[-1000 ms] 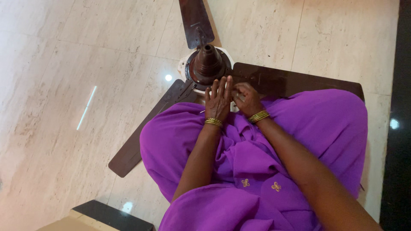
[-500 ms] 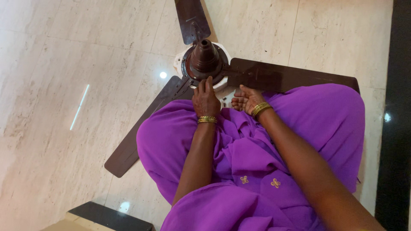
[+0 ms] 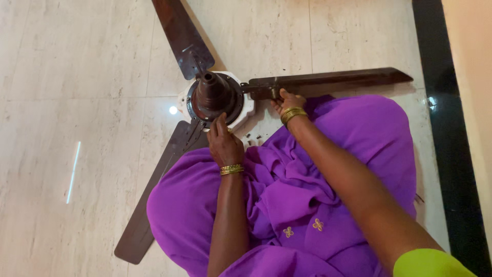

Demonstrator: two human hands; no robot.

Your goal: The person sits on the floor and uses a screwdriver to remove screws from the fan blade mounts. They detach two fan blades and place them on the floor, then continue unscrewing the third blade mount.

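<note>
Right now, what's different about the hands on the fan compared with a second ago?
The right hand left the spot beside the left hand and took hold of the right-hand blade near its root. The left hand stays at the motor hub. Small screws lie on the floor.

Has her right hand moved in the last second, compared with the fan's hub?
Yes. The right hand has gone from beside the left hand near the hub outward to the blade root on the right.

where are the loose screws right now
In the head view, the screws lie on the floor just below the fan hub, between the left hand and the right hand, beside the purple cloth.
</note>
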